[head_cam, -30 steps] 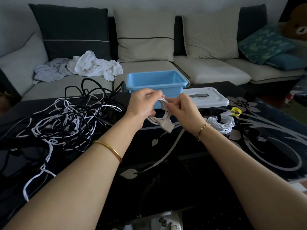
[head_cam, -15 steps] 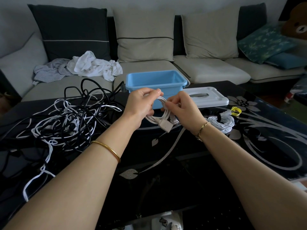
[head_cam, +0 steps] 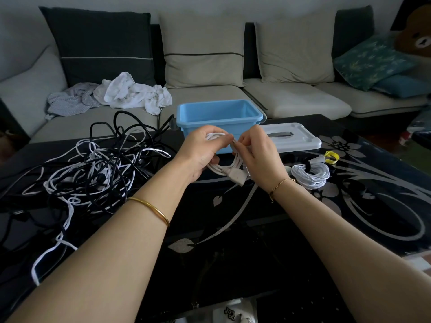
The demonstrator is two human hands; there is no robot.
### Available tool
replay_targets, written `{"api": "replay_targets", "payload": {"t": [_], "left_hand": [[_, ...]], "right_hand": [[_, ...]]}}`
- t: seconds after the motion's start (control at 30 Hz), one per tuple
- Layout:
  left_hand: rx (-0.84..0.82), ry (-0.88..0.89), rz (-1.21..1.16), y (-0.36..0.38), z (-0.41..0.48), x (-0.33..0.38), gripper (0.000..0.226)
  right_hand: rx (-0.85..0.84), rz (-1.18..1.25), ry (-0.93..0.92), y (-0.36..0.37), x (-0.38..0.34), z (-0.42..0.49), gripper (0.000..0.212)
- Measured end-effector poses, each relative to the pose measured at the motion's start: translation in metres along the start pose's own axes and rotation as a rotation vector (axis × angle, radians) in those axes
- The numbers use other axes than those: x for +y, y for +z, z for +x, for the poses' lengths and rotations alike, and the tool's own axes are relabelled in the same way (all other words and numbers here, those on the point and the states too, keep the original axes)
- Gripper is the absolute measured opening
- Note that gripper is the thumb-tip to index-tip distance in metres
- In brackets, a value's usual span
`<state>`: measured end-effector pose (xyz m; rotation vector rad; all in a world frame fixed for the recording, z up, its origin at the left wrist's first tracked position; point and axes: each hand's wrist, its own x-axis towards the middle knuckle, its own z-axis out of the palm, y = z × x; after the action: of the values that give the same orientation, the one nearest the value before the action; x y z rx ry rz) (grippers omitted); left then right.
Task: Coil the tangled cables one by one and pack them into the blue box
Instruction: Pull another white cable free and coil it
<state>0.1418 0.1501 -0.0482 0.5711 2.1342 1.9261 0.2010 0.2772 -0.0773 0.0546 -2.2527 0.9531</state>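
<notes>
A small coil of white cable [head_cam: 227, 170] with a flat plug hangs between my hands, just in front of the blue box [head_cam: 219, 117]. My left hand [head_cam: 200, 155] grips the coil from the left. My right hand [head_cam: 258, 157] pinches the cable at the top of the coil with its fingertips. The blue box stands open at the table's far edge, and nothing shows inside it. A big tangle of black and white cables [head_cam: 93, 176] lies on the table to the left.
A white lid [head_cam: 289, 138] lies right of the box. A coiled white cable bundle [head_cam: 311, 174] with a yellow clip [head_cam: 332, 156] sits right of my right hand. The black glass table [head_cam: 256, 241] has a floral pattern. A sofa with cushions and crumpled cloths [head_cam: 130, 94] stands behind.
My hands have stayed in place with the coil. The fingertips of my right hand have shifted up to the top of the coil, close to my left thumb.
</notes>
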Motion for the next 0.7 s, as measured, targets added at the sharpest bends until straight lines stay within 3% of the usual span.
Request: {"api": "replay_targets", "payload": {"t": [0.37, 0.7], "left_hand": [[0.054, 0.010, 0.017, -0.001, -0.003, 0.001, 0.016], [0.089, 0.058, 0.088, -0.003, -0.003, 0.003, 0.016]], "right_hand": [[0.021, -0.244, -0.104, -0.004, -0.005, 0.005, 0.025], [-0.204, -0.189, -0.041, -0.023, -0.007, 0.013, 0.022]]}}
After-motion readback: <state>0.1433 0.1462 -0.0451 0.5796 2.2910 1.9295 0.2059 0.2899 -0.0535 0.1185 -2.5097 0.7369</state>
